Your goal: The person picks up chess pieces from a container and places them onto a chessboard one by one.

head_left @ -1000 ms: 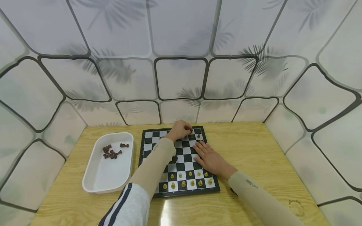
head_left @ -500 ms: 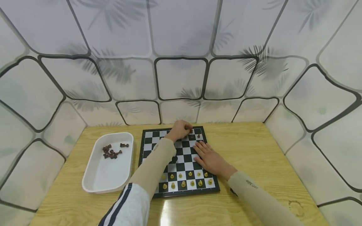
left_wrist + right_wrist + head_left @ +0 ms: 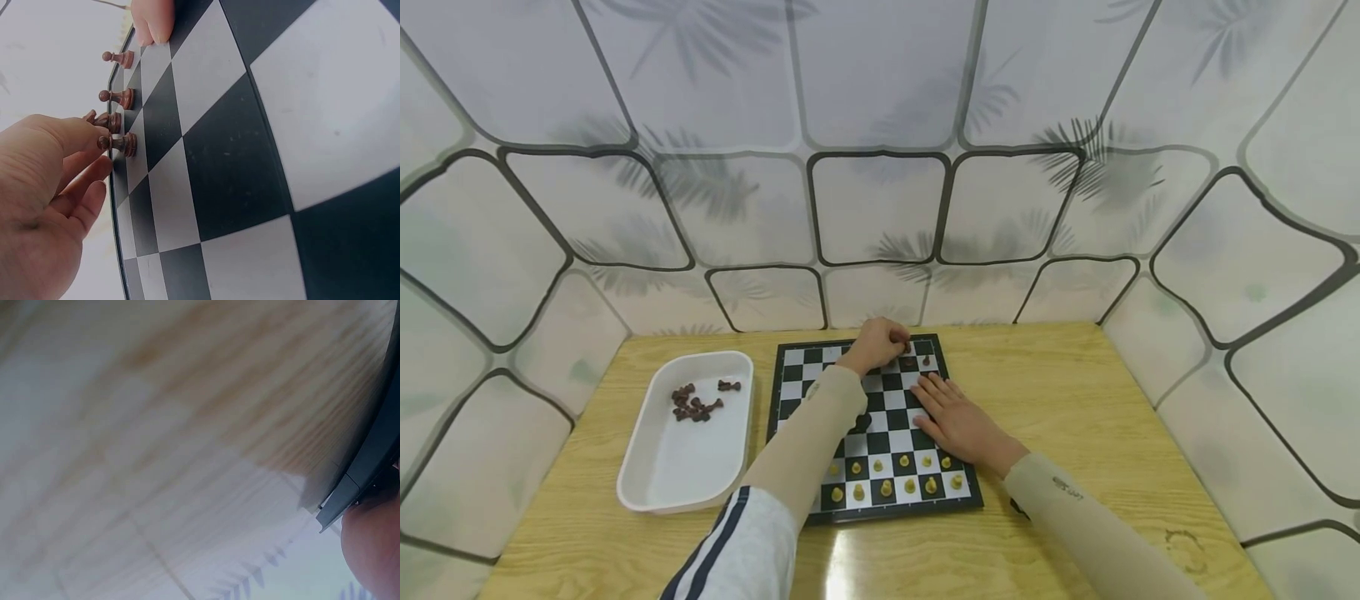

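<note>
My left hand (image 3: 876, 347) reaches over the far side of the black-and-white chessboard (image 3: 897, 400). In the left wrist view its thumb and fingers pinch a dark brown chess knight (image 3: 110, 121) standing at the board's far edge. Three brown pawns (image 3: 119, 98) stand in a line in front of the knight. My right hand (image 3: 958, 419) lies with fingers extended on the board's right side. Only a bit of that hand (image 3: 375, 544) shows in the right wrist view, beside the board's dark edge (image 3: 369, 450).
A white tray (image 3: 658, 467) left of the board holds several brown chess pieces (image 3: 696, 408). Yellow chess pieces (image 3: 887, 488) stand in two rows on the board's near side. All of it rests on a wooden table (image 3: 1037, 375) against a patterned backdrop (image 3: 880, 208).
</note>
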The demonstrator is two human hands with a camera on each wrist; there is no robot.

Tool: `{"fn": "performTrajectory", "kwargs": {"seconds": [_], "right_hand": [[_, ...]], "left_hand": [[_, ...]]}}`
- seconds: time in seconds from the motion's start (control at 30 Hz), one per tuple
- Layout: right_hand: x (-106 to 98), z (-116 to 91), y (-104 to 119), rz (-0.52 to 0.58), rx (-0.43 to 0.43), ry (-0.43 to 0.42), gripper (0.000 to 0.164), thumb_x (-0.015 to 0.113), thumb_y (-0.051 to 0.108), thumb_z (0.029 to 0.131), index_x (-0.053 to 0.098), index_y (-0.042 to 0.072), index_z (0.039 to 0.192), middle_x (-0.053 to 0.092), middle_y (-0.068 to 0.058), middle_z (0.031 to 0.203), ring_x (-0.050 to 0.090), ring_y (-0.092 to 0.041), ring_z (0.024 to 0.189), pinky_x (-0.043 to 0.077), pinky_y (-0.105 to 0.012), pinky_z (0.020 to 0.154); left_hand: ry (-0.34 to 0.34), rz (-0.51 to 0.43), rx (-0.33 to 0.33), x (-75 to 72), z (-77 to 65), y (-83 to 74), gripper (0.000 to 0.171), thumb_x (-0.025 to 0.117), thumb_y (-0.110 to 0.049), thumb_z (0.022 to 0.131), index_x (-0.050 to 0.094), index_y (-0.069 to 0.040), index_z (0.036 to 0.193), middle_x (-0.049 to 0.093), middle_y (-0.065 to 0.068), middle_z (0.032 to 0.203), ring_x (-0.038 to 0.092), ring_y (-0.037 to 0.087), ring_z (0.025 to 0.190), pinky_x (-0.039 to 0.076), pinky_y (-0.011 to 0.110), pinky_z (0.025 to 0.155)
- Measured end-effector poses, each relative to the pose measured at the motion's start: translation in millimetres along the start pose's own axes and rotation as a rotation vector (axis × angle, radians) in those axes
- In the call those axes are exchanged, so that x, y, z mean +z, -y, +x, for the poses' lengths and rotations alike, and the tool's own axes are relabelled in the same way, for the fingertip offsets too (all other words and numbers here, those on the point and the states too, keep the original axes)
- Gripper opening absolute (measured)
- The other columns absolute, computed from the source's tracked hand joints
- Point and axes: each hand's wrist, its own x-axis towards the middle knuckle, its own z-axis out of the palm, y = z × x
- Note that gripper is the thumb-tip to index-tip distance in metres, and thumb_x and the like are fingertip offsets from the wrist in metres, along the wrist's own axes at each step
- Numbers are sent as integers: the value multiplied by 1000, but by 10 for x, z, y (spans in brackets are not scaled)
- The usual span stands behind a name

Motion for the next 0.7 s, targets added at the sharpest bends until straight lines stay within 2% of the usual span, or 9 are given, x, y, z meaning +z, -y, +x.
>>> {"fn": "performTrajectory", "kwargs": {"seconds": [0.43, 0.7], "right_hand": [[0, 1, 10, -1, 4, 17, 64, 44, 43, 113, 37, 3, 162, 33, -19, 171, 26, -39, 161, 25, -55, 130], [-18, 7, 13, -12, 16, 23, 64, 42, 43, 113, 37, 3, 163, 33, -18, 171, 25, -38, 161, 24, -55, 130]], "left_hand": [[7, 0, 21, 21, 17, 12, 28, 65, -9, 103, 75, -9, 129, 77, 9, 124, 72, 24, 117, 58, 40, 100], [-5, 2, 33, -13, 21, 22, 24, 66, -8, 101, 77, -8, 124, 79, 9, 118, 73, 24, 109, 60, 38, 93]]}}
